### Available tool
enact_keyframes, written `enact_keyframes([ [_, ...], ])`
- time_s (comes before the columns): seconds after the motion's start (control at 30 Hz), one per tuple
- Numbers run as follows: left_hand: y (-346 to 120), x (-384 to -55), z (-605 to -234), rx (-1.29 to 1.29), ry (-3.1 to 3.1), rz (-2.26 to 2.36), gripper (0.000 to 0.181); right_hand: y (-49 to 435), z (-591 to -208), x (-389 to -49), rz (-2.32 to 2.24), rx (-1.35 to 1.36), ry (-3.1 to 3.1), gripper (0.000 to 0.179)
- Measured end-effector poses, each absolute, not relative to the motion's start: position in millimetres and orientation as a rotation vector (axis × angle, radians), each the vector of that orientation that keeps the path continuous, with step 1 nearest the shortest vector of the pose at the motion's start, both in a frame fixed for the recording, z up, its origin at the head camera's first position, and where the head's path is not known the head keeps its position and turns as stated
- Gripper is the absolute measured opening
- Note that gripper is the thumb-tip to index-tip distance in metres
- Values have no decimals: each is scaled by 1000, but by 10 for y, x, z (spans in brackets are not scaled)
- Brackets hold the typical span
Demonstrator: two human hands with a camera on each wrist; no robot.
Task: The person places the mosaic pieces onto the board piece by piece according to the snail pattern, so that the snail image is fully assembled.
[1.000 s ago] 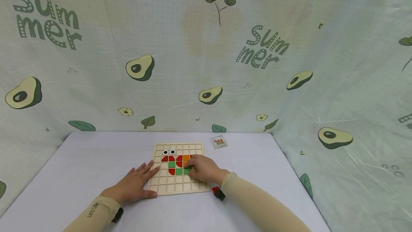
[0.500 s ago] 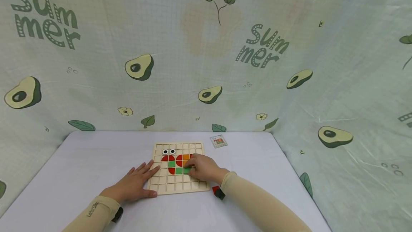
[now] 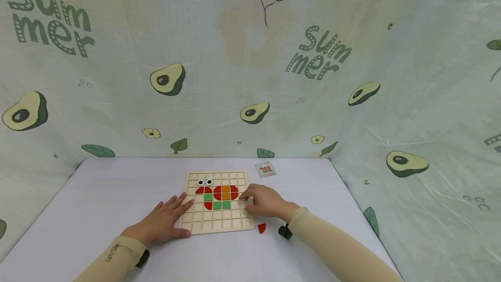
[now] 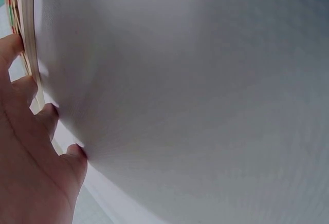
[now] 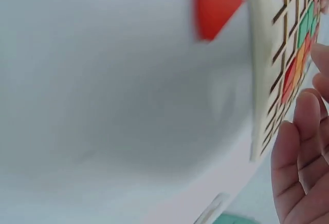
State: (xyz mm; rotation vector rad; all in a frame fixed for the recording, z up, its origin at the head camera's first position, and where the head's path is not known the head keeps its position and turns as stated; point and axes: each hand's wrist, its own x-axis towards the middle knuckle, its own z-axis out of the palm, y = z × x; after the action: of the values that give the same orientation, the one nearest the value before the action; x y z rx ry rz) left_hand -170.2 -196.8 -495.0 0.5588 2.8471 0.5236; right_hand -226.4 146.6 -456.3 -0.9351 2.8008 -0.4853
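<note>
A wooden grid board lies on the table, bearing two eye tiles, red rounded pieces, green squares and orange squares. My left hand rests with spread fingers at the board's left edge; the left wrist view shows those fingertips along the rim. Over the right side of the board is my right hand, its fingers bent loosely. In the right wrist view, nothing shows between the fingers. One loose red quarter-round piece lies off the board's lower right corner.
A small picture card of a coloured figure on a grid lies beyond the board's upper right corner. The white tabletop ends at a patterned cloth backdrop behind and at the right.
My right hand has let go of the green square on the board and moved right, uncovering red, orange and green pieces and the loose red piece. My left hand has stayed in place.
</note>
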Motion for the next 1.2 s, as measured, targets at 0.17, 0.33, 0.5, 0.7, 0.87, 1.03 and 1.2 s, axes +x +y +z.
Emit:
enact_keyframes([
  [0.17,-1974,-1697,-4944,551,2841,531,99,1801,-4554,-2046,-437,-844,2796,29],
  [0.33,-1995,-1686,-4947,544,2848,530,100,1947,-4642,-1814,-362,-819,2835,33],
  [0.5,-2003,-1680,-4950,552,2848,537,100,1924,-4740,-1724,-277,-827,2910,38],
  [0.7,-1991,-1701,-4998,548,2848,530,101,1869,-4770,-1715,-264,-866,2944,27],
  [0.87,-1986,-1721,-5027,539,2844,514,101,1853,-4799,-1696,-295,-848,2964,29],
  [1.03,-1978,-1727,-5019,544,2848,516,101,1852,-4839,-1702,-289,-847,3022,25],
  [1.2,-1962,-1733,-5008,561,2856,524,101,1882,-4828,-1696,-291,-813,3051,24],
])
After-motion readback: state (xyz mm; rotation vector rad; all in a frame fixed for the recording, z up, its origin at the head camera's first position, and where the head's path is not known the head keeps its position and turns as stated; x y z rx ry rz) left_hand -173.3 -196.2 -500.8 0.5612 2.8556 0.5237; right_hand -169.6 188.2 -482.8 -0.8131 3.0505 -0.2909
